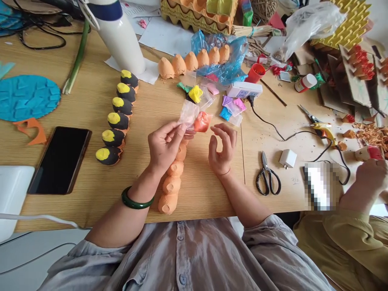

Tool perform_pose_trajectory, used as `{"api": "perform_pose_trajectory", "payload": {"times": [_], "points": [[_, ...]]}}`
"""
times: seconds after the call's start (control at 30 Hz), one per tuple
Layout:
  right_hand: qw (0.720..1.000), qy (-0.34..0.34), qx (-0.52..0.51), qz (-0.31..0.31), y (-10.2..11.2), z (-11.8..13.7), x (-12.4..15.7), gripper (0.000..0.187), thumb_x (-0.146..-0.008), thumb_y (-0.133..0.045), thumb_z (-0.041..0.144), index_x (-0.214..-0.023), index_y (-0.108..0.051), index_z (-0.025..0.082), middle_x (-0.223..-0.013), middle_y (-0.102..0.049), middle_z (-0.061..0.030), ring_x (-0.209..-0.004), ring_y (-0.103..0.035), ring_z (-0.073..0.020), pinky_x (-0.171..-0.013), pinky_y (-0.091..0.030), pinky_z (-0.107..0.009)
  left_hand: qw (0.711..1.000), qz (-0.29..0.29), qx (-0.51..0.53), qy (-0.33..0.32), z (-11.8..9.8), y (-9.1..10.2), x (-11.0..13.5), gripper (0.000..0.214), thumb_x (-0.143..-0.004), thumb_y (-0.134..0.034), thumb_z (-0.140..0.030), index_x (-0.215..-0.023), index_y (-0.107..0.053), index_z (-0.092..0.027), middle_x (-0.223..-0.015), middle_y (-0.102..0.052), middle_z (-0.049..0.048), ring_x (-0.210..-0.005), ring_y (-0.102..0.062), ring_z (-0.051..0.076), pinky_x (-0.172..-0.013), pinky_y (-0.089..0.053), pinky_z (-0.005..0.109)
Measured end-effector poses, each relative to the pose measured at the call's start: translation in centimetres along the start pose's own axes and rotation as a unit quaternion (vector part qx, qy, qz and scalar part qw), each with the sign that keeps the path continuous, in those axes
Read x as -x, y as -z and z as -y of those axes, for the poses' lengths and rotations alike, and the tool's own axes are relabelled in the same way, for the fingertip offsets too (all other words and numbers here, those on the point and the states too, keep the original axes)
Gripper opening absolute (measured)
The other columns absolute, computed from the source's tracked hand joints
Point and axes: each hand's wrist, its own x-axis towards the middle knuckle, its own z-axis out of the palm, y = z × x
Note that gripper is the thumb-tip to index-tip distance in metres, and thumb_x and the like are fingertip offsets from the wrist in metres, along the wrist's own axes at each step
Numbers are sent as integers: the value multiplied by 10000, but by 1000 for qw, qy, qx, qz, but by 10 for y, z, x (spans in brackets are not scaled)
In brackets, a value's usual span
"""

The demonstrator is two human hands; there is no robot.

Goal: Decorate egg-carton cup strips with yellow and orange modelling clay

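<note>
Between the thumb and fingers of my left hand is a clear plastic packet with orange-red clay in it. My right hand hovers just to the right of the packet, fingers bent and apart, holding nothing. Below my left hand an orange strip of egg-carton cups lies on the table, its far end hidden by the hand. Off to the left stands a second strip, painted black with yellow tops. Beyond the packet lie yellow clay and purple, pink and blue clay packets.
Black-handled scissors and a white charger lie to the right. A phone rests at left, below a white bottle. A power strip trails a cord to a glue gun. Another person's hand is at far right.
</note>
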Motion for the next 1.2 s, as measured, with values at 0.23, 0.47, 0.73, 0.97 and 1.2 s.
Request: {"api": "perform_pose_trajectory", "payload": {"times": [0.23, 0.47, 0.73, 0.97, 1.2], "points": [[997, 66, -38, -21, 1, 15, 3, 223, -1168, -595, 446, -1258, -712, 279, -1200, -791, -124, -1139, -783, -294, -978, -678, -519, 971, 86, -154, -161, -1, -3, 10, 263, -1130, -692, -417, -1170, -907, -270, -1219, -918, 50, -1111, -894, 245, -1062, -737, 363], [989, -100, -100, 35, -4, 20, 10, 314, -1123, -636, 595, -1104, -702, 288, -1159, -734, -132, -1171, -768, -307, -987, -714, -502, 945, 139, -225, -193, 0, 3, 9, 324, -1124, -676, -306, -1369, -887, -338, -1451, -857, 46, -1323, -845, 273, -1205, -683, 407], [980, -67, -187, 9, -12, 15, 11, 348, -1213, -494, 530, -1118, -697, 262, -1140, -757, -87, -1020, -780, -202, -800, -704, -354, 942, 126, -243, -195, -5, 1, 10, 333, -1098, -714, -430, -1344, -892, -294, -1401, -876, 45, -1285, -852, 288, -1180, -690, 410], [988, 54, -145, 24, -1, 18, 2, 125, -1147, -646, 240, -1076, -748, 256, -1095, -794, -75, -1020, -785, -210, -893, -692, -412, 948, 73, -235, -200, -9, 1, 8, 244, -1158, -664, -389, -1097, -870, -273, -1116, -901, 36, -1017, -848, 219, -959, -678, 330], [983, 20, -178, 40, -5, 13, 3, 70, -1155, -621, 276, -1099, -660, 262, -1129, -746, -65, -1087, -762, -198, -861, -698, -347, 914, 55, -310, -257, 0, -2, 14, 249, -1172, -636, -312, -1068, -857, -262, -946, -861, 29, -826, -801, 189, -794, -631, 297]]}}
